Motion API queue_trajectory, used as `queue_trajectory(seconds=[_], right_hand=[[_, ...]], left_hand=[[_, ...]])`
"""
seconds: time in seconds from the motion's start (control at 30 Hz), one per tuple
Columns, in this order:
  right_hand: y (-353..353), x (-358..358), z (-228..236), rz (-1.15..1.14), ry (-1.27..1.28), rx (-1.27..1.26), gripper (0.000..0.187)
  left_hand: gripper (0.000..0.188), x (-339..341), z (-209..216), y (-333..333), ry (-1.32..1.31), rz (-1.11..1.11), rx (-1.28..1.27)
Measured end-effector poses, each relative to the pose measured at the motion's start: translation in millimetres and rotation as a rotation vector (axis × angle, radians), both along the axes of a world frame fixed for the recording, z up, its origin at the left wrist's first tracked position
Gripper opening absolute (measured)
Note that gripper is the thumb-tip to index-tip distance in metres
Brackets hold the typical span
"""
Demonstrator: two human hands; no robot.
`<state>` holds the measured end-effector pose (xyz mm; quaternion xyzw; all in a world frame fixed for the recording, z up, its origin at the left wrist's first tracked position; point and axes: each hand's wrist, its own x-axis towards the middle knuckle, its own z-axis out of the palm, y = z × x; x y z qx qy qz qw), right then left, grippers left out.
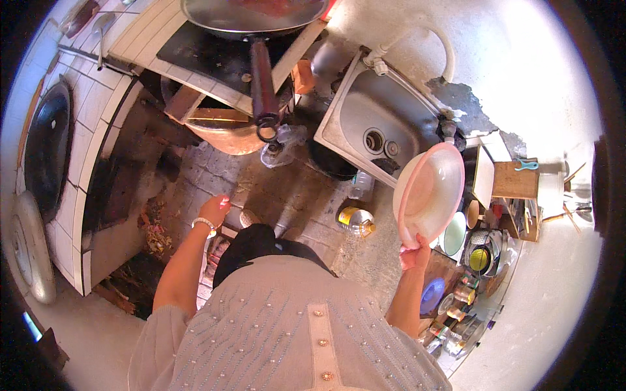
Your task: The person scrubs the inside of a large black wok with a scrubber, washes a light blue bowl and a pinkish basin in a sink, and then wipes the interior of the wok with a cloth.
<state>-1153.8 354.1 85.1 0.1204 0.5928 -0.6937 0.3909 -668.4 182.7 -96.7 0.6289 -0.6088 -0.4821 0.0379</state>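
Observation:
My right hand (413, 254) grips the near rim of a white plastic basin (442, 179) with a pink edge. The basin is tilted on its side, its pale inside turned to the right, beside the steel sink (372, 107). It looks empty apart from a faint shine. My left hand (214, 210) hangs over the floor at the left with its fingers curled, and nothing shows in it. A beaded bracelet circles that wrist. No object touches the left hand.
A frying pan (257, 16) sits on the tiled counter, its handle jutting toward me. Bottles, including a yellow-labelled one (357, 221), stand on the floor. A wooden shelf (516, 179), a green bowl (452, 233) and jars line the right. A dark wok (49, 150) sits left.

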Motion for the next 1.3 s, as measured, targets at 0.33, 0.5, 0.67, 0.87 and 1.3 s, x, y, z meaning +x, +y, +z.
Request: queue_trajectory(seconds=[0.33, 0.5, 0.67, 0.87, 1.3], right_hand=[[96, 33, -38, 0.081, -0.071, -0.085, 0.058], [151, 33, -76, 0.083, -0.124, -0.071, 0.053], [162, 34, -92, 0.050, -0.269, 0.053, 0.045], [155, 23, -104, 0.151, -0.299, 0.051, 0.046], [-29, 116, -101, 0.934, -0.322, -0.170, 0.056]], left_hand=[[0.029, -34, 7, 18, -0.177, -0.189, -0.012], [0.030, -65, 21, 20, -0.125, -0.190, -0.026], [0.030, -102, 47, 34, -0.156, -0.253, 0.024], [0.030, -100, 40, 58, -0.153, -0.263, -0.036], [0.026, -1, 48, 79, -0.098, -0.081, -0.151]])
